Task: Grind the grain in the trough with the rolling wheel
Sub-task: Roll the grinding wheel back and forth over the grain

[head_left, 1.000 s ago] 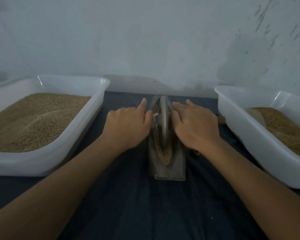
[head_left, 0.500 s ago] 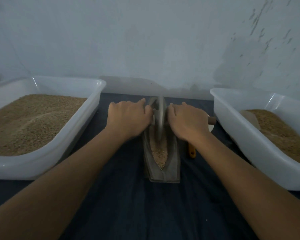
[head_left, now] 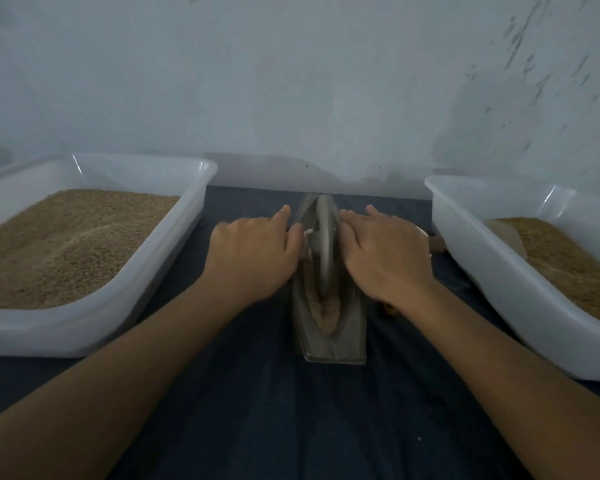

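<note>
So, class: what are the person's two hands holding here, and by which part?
The grinding wheel, by its axle handles: left hand and right hand each cover one side. The grip itself is hidden under the hands.

Grain workshop: two grain-filled tubs [head_left: 201,188], stained wall [head_left: 291,81].

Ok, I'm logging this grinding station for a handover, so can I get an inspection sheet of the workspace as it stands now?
Surface: dark blue cloth covers the table.
Job's things: grey boat-shaped metal trough holds tan grain; grey metal rolling wheel stands upright in it.
Clutter: white plastic tub of grain at left; second white tub at right; brown wooden handle beside it.
Grippers: left hand and right hand flank the wheel; grip hidden.
Cables: nothing seen.
Surroundings: pale stained wall.
</note>
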Tool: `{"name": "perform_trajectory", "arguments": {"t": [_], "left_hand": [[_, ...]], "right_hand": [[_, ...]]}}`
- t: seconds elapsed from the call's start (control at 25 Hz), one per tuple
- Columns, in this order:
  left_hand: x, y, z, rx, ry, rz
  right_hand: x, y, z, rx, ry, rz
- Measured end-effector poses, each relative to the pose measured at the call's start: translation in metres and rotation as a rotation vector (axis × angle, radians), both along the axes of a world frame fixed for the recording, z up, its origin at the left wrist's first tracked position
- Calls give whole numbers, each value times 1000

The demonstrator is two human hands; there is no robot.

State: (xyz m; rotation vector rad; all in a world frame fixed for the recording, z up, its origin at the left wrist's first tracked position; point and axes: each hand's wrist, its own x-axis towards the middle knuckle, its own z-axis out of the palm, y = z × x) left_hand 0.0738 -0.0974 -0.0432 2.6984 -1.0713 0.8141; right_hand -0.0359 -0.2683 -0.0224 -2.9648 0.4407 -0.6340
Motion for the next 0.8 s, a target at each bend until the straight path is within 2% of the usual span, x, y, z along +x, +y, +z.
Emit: {"name": "perform_trajectory", "arguments": {"t": [0.12, 0.2, 0.36, 0.52, 0.64, 0.8], "left_hand": [[41, -37, 19, 126, 102, 56], [64, -52, 27, 134, 261, 78], [75, -58, 34, 152, 349, 102], [47, -41, 26, 106, 261, 58], [13, -12, 7, -50, 163, -2], [-19, 12, -2, -122, 75, -94]], "right_hand": [[41, -20, 7, 33, 30, -128], [66, -31, 14, 33, 64, -173], [75, -41, 12, 45, 85, -176], [47, -25, 3, 20, -11, -138], [15, -9, -4, -19, -37, -41], [-24, 6, -4, -56, -49, 3]]}}
